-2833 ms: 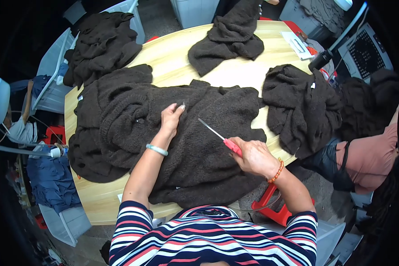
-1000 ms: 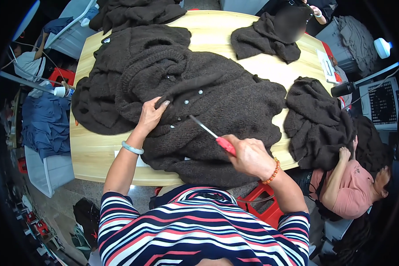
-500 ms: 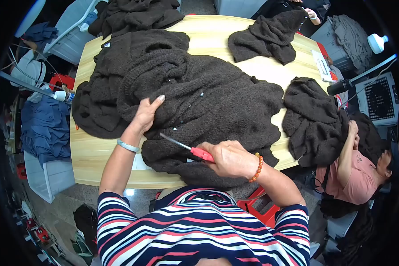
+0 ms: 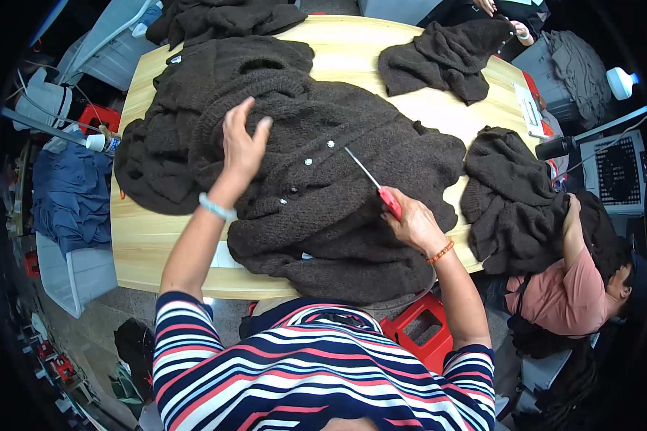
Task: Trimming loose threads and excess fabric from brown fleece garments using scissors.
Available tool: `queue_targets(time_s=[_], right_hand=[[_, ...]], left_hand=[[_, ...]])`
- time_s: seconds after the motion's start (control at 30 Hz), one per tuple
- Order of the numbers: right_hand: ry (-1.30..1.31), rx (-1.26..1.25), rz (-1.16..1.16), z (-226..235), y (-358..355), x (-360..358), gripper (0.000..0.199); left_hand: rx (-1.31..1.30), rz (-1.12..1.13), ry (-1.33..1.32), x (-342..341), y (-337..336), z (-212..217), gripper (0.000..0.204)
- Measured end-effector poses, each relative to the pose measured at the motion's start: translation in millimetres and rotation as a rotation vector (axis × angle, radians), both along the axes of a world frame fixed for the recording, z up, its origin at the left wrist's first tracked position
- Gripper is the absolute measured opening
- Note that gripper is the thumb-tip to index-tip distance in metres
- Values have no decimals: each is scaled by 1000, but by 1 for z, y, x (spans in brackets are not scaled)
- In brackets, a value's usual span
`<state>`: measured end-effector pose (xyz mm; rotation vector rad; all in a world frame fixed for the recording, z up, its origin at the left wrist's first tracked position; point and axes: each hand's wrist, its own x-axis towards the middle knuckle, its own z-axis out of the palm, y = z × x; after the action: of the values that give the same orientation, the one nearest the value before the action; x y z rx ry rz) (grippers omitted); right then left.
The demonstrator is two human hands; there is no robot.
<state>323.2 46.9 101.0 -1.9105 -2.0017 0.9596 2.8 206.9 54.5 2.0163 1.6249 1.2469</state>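
Observation:
A dark brown knitted cardigan (image 4: 366, 172) lies spread in front of me, with several shiny buttons (image 4: 308, 161) along its front edge. In my right hand (image 4: 414, 224) is a red-handled tool with a long, thin metal blade (image 4: 363, 168); its exact kind is unclear. The blade points up and left over the cloth, its tip near the topmost visible button. My left hand (image 4: 243, 144) is over the cardigan by its ribbed edge, thumb and fingers apart, holding nothing. Whether it touches the knit I cannot tell.
More brown knits lie on the wooden table (image 4: 172, 248), including one at the far right (image 4: 438, 61). A co-worker in pink (image 4: 564, 291) handles another garment (image 4: 507, 197) at right. Blue cloth (image 4: 72, 194) fills a bin at left. A red stool (image 4: 424, 330) stands below the table edge.
My left hand has lifted off the knit's fold and moved up, fingers spreading. My right hand has carried the red-handled tool right and up. The buttoned edge now shows more plainly.

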Motion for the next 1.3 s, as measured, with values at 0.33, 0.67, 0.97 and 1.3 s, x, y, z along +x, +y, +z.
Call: queue_targets(time_s=[0.33, 0.67, 0.97, 1.3], right_hand=[[30, -59, -63, 6, -55, 24, 46], [127, 93, -72, 14, -51, 19, 41], [118, 8, -128, 24, -58, 23, 43], [94, 133, -132, 27, -53, 28, 43]], left_hand=[[-221, -357, 435, -16, -115, -26, 45], [-479, -200, -811, -42, -27, 36, 20], [-519, -78, -775, -79, -19, -19, 25], [-313, -924, 293, 4, -124, 50, 24]])
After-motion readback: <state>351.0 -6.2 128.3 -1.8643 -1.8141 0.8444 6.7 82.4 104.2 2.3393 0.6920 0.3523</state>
